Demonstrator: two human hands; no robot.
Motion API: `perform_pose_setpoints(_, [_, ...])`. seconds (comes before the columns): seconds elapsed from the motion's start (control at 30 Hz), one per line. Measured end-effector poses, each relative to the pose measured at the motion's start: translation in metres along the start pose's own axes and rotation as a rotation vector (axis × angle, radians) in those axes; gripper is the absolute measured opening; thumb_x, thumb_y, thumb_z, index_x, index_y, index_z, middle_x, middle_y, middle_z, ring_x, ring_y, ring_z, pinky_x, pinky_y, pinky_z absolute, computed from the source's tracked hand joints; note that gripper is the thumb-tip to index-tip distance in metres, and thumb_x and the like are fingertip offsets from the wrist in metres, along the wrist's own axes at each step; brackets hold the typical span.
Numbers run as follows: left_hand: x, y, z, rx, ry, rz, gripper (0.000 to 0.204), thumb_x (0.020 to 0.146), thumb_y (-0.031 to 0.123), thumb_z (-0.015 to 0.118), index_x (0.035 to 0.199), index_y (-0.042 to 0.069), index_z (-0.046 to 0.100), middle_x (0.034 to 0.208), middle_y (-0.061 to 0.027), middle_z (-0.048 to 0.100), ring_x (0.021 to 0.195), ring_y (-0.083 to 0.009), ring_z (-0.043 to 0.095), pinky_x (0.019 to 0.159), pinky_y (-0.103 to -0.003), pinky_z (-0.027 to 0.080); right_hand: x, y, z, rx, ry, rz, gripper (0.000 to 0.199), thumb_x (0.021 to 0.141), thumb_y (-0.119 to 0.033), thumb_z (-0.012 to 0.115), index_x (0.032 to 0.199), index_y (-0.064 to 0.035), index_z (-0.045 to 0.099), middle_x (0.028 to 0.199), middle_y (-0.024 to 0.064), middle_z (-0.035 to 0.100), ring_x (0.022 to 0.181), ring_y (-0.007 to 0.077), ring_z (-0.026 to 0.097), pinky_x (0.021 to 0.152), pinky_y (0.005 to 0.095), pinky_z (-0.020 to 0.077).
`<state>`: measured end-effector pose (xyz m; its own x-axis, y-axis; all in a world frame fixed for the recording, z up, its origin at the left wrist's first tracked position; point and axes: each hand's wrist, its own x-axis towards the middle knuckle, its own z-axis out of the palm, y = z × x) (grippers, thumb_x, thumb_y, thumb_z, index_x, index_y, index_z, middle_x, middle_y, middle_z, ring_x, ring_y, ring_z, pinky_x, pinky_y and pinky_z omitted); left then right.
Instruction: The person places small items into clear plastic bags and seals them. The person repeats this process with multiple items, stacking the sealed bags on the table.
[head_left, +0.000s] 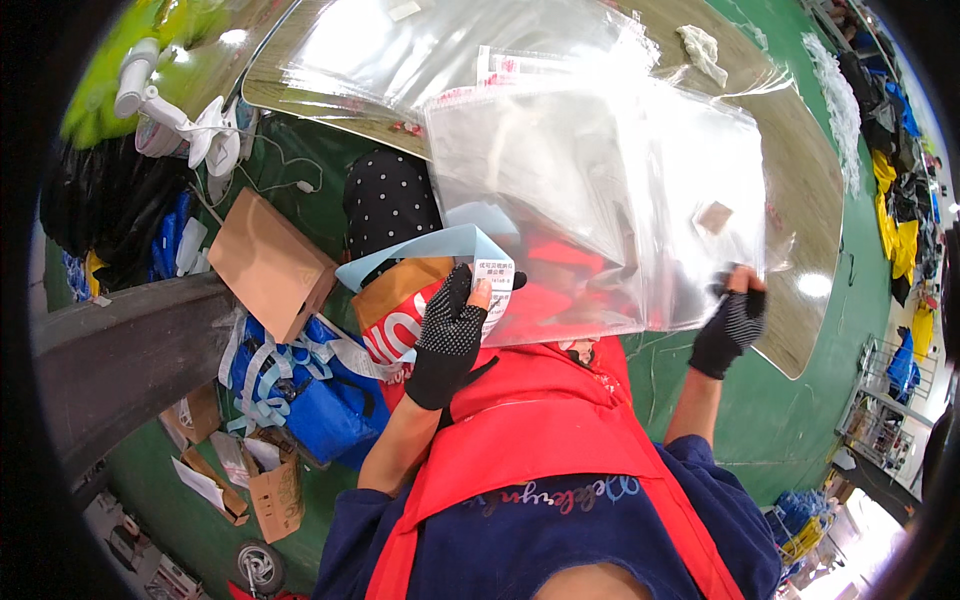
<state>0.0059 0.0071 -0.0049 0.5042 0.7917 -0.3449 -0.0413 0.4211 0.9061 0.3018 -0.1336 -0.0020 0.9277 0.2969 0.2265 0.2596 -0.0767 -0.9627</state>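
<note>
My left hand (450,335), in a black dotted half-finger glove, is closed on a strip of labels (494,270). White printed labels face up under the thumb, and the strip's pale blue backing (420,247) loops away to the left. My right hand (732,318), gloved alike and slightly blurred, is at the near right edge of the clear plastic bags (540,170). Its fingers are curled together; whether they pinch a bag's edge is hidden. A small square label (714,218) shows on the right-hand bag. The bags overhang the table towards my red apron (550,410).
More clear film (380,50) covers the wood-look table (815,230). To the left stand a cardboard box (270,260), a blue bag (340,410) and a dark beam (130,335). A white fan-like device (215,135) with a cable hangs by the table's left corner. Opened cartons (275,495) lie on the green floor.
</note>
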Motion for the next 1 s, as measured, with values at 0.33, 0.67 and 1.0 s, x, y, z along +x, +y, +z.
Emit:
perform_pose_setpoints(0.33, [-0.033,0.045,0.009,0.084,0.034,-0.052,0.035,0.09,0.015,0.051,0.119,-0.004,0.045,0.099,-0.0162,0.063,0.091,-0.0189,0.061,0.083,-0.028,0.046,-0.109,-0.094,0.117,0.06,-1.007,0.276,0.052,0.075,-0.012,0.071,0.123,-0.0077,0.05,0.091,0.0068,0.063,0.083,0.0134,0.06,0.076,0.0279,0.0469])
perform_pose_setpoints(0.67, [-0.055,0.047,-0.013,0.696,0.048,0.097,0.034,0.085,0.023,0.061,0.105,-0.004,0.058,0.081,-0.0189,0.065,0.075,-0.0275,0.066,0.067,-0.032,0.05,-0.091,-0.087,0.128,0.01,-1.265,-0.163,0.018,0.068,-0.018,0.075,0.084,-0.0088,0.072,0.08,0.0098,0.056,0.075,0.0217,0.055,0.067,0.0318,0.0448])
perform_pose_setpoints(1.0, [-0.06,0.036,-0.077,0.152,0.443,-0.079,0.027,0.089,0.024,0.055,0.103,0.001,0.056,0.082,-0.0095,0.062,0.072,-0.0158,0.061,0.064,-0.026,0.048,-0.049,-0.049,0.128,-0.538,-0.71,-0.95,0.006,0.077,-0.016,0.067,0.081,-0.0131,0.065,0.068,0.0036,0.053,0.066,0.0252,0.051,0.057,0.0352,0.0386])
